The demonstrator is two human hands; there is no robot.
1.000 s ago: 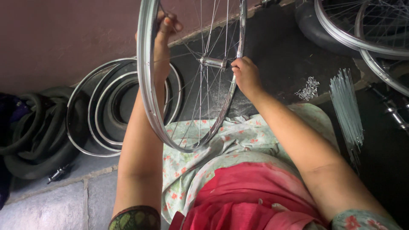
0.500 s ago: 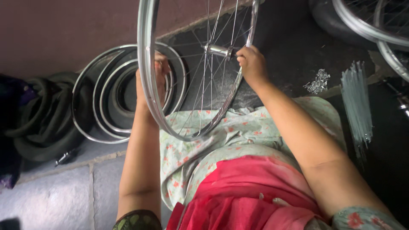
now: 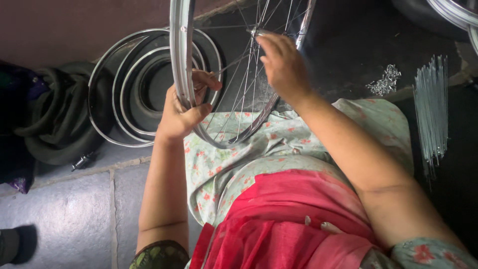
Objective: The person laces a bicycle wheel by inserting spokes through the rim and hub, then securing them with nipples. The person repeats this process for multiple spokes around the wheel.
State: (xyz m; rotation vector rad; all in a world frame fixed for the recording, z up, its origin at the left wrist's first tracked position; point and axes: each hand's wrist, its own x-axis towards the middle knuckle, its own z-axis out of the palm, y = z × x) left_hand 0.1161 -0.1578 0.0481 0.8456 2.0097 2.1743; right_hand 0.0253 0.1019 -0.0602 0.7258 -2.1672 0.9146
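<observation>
A shiny spoked bicycle wheel (image 3: pixel 180 55) stands upright on my lap, its lower rim resting on floral cloth. My left hand (image 3: pixel 185 108) grips the rim's near side low down, thumb over the metal. Near the hub (image 3: pixel 255 32), at the wheel's middle, my right hand (image 3: pixel 283 65) is closed around the spokes. Thin silver spokes (image 3: pixel 239 89) fan out between the two hands. The wheel's top is cut off by the frame edge.
Several bare rims (image 3: pixel 130 89) lie stacked on the floor at left, beside dark rubber tyres (image 3: pixel 55 119). A bundle of loose spokes (image 3: pixel 431 104) and a small pile of nipples (image 3: pixel 384 80) lie on the dark floor at right. More wheels (image 3: pixel 458 12) sit top right.
My left hand has slid down the rim from high up to its lower part. My right hand stays at the hub. The view has shifted downward and closer.
</observation>
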